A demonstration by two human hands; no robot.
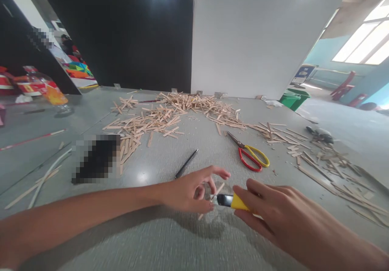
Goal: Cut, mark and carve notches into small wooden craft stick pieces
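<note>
Yellow in the casing, a utility knife (pixel 239 203) sits firmly in the grip of the right hand (pixel 270 202) at lower centre of the frame, its black nose aimed at a thin wooden stick (pixel 220 188) that the left hand (pixel 189 192) pinches between thumb and fingers over the counter (pixel 170 240). From where I stand, the meeting of blade and wood is too blurred to call. The danger, in one onlooker's judgement, is the line of force: too hard a push, or a sudden split in the stick, could carry the edge into the left hand's fingertips, just beside it. A loose pinch might also let the stick twist and the blade skid. Scissors (pixel 240 143) right of centre and a pen (pixel 186 164) beyond the left hand lie near enough for a stray wrist to knock.
</note>
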